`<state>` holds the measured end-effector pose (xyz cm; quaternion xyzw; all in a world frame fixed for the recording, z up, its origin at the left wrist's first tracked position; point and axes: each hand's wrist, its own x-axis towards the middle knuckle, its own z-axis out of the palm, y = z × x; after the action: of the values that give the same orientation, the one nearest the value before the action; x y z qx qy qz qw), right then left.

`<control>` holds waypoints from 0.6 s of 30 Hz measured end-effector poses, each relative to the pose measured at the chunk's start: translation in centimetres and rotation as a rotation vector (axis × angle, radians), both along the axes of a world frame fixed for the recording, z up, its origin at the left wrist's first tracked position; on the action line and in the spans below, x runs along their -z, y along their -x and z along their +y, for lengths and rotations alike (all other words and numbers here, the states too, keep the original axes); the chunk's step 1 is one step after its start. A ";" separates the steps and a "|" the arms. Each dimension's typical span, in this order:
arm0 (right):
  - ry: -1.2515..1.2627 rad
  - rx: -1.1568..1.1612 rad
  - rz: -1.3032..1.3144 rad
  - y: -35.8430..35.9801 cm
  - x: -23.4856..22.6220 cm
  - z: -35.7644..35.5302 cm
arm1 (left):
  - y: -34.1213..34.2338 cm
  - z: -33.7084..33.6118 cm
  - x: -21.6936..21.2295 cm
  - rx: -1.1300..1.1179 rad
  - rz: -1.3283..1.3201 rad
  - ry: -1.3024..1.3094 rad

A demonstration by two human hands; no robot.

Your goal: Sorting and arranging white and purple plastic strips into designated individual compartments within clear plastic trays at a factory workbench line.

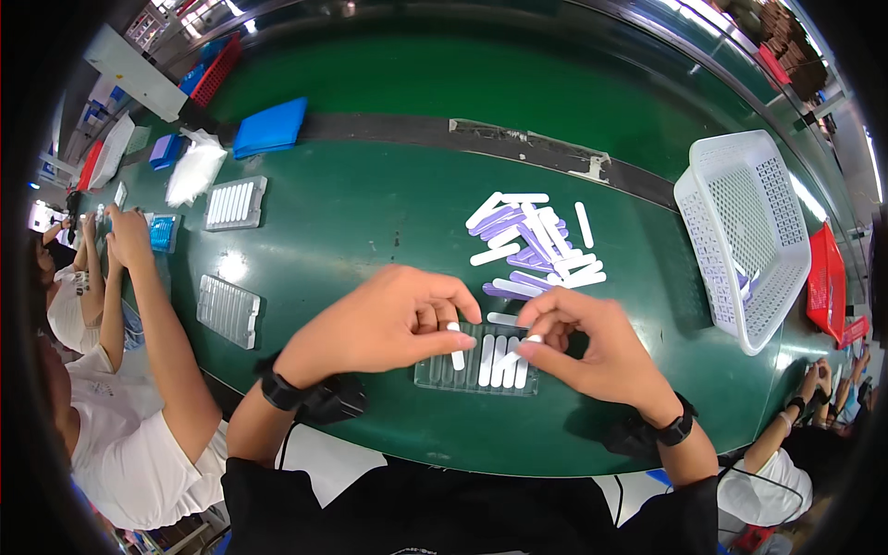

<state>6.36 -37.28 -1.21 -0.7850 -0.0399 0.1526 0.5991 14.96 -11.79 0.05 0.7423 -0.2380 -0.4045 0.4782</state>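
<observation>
The left fingers (460,296) pinched a flat, round-ended white stick (457,358), probably light, stiff and best gripped by its edges; right fingers (566,302) pinched a second white stick (536,339), a clear, slotted plastic tray (434,373) beneath.

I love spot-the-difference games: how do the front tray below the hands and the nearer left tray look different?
The front tray holds white strips in some slots, while the left tray shows none. The left hand and right hand partly cover the front tray; the left tray lies uncovered. Both are see-through, slotted and on the green table.
</observation>
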 end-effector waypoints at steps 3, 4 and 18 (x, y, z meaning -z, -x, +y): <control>0.126 -0.108 -0.007 -1.6 -0.2 1.5 | 2.0 0.4 1.6 -0.013 -0.397 -0.059; 0.222 -0.178 -0.004 -1.9 -0.2 1.9 | 2.7 0.6 1.8 -0.055 -0.573 -0.045; 0.905 -0.456 -0.885 2.9 -0.4 2.4 | 6.7 3.2 1.1 0.356 -1.242 -0.307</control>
<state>3.46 -34.93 -0.81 -0.9192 -0.3787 -0.0591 0.0907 8.25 -8.56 -1.04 0.8466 -0.5279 -0.0036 0.0670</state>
